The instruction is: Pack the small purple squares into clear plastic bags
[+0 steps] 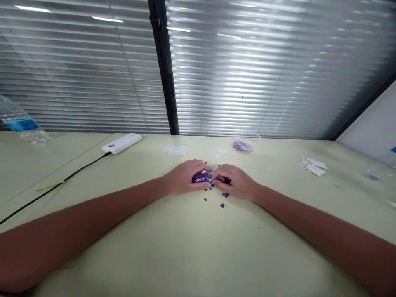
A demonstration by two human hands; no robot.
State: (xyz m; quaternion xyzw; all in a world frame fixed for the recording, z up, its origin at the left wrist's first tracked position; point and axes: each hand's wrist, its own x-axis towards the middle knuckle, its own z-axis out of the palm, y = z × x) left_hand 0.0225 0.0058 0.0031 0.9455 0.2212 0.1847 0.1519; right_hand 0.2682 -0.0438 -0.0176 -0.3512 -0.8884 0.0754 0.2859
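A small clear plastic bag (201, 177) filled with purple pieces lies on the table between my hands. My left hand (187, 177) is curved round the bag's left side, thumb along the near edge. My right hand (234, 181) is closed at the bag's right end, its fingertips bent together at the bag's mouth. Whether those fingers also pinch loose pieces is hidden. Small dark purple squares (222, 205) are scattered on the table around and under my hands.
Behind my hands stand a clear round tub (243, 145) with light purple pieces and empty-looking plastic bags (175, 149). A white power bank (122, 143) with a black cable (77, 168) lies left. Crumpled white paper (312, 166) lies right; a water bottle (21, 122) stands far left.
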